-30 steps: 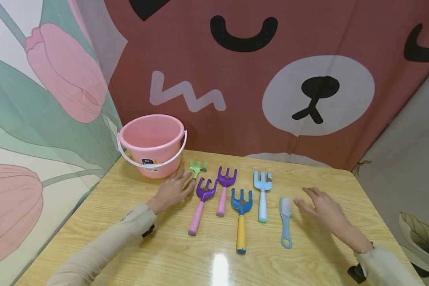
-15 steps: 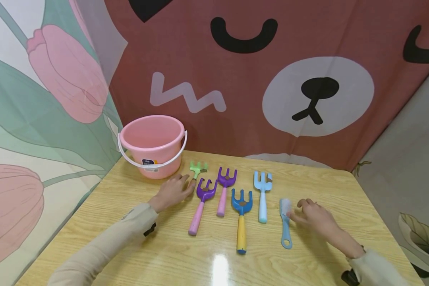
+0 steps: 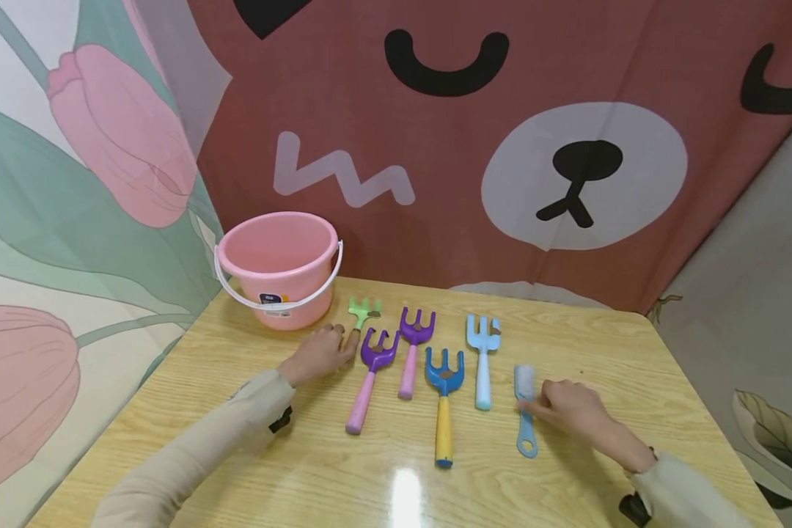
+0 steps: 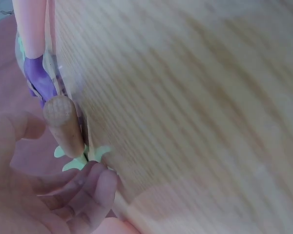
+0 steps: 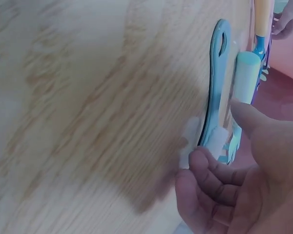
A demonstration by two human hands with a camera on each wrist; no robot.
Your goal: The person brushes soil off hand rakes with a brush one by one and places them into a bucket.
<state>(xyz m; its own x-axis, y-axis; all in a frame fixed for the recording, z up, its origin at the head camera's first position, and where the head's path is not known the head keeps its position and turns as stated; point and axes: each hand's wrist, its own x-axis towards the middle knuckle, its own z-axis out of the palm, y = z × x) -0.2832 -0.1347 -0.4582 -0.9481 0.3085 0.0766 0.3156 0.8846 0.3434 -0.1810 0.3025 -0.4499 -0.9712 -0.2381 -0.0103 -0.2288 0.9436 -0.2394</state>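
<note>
While both are relaxed, brush (image 5: 216, 92) beside right hand (image 3: 573, 412), green fork (image 3: 360, 314) beside left hand (image 3: 318, 356)

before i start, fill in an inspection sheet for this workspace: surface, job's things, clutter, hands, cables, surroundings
Surface: wood-grain tabletop, with a glare patch low in the head view.
Job's things: green fork near the bucket; blue brush right of the light blue fork.
Clutter: those two neighbours, plus the front purple fork, rear purple fork and yellow-handled fork.
Left hand: at the green fork, thumb apart from its handle; contact unclear.
Right hand: at the blue brush, thumb spread from the fingers; contact unclear.
Cables: nothing seen.
Surroundings: cartoon-face backdrop behind; flower print at left.
</note>
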